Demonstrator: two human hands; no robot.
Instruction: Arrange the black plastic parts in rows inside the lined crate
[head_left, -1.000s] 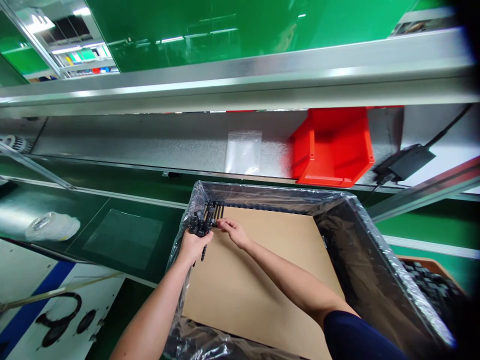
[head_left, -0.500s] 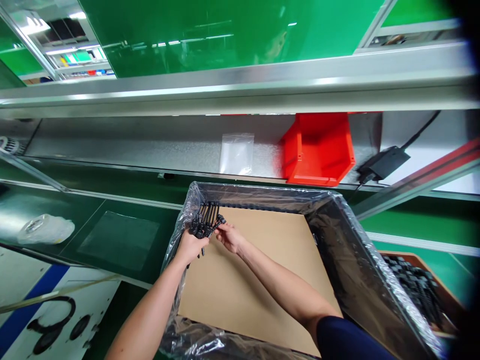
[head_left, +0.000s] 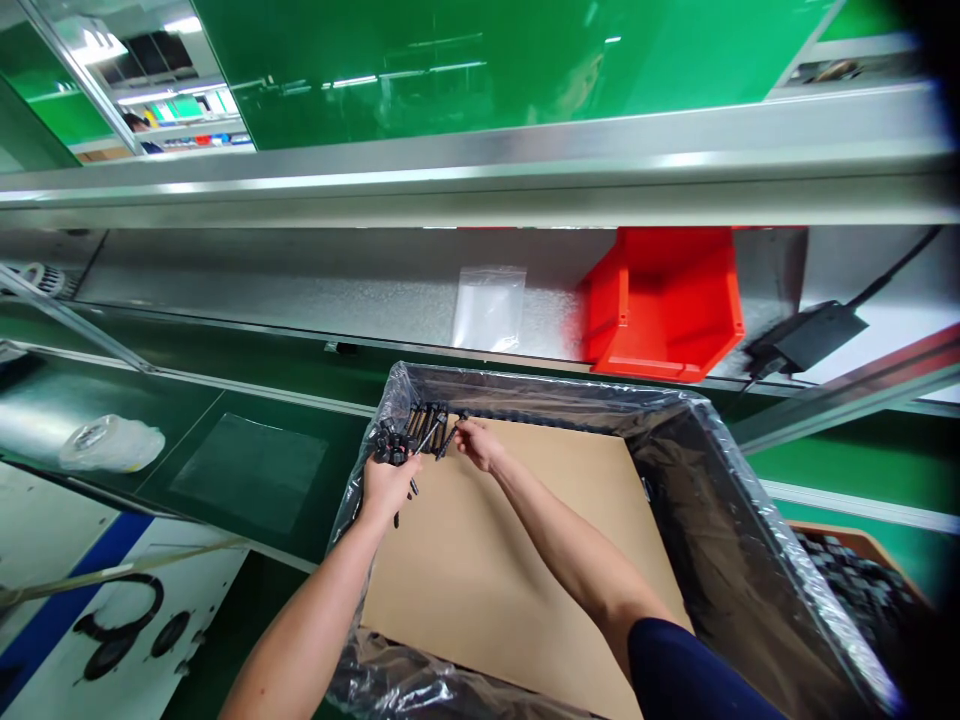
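Note:
My left hand (head_left: 388,487) is closed around a bunch of black rod-shaped parts (head_left: 391,445) with thick heads, at the left side of a plastic-lined box. The fingers of my right hand (head_left: 480,446) pinch the head of a single black rod-shaped part (head_left: 450,438), which slants down to the left. Behind both hands, a row of similar black rods (head_left: 426,420) lies side by side in the box's far left corner. Under them is a flat brown cardboard sheet (head_left: 517,540). My left hand partly hides the bunch, so its lower ends show only in part.
Clear plastic liner (head_left: 675,410) covers the box walls. A red bin (head_left: 667,310), a clear plastic bag (head_left: 490,308) and a black power adapter (head_left: 814,338) sit on the shelf behind. An orange crate (head_left: 847,540) of dark parts stands right. A wrapped roll (head_left: 112,443) lies left.
My right hand has moved away from the bunch, slightly right and up, with one rod-shaped part in its fingers. My left hand stays at the box's left side with the bunch. The view has shifted slightly.

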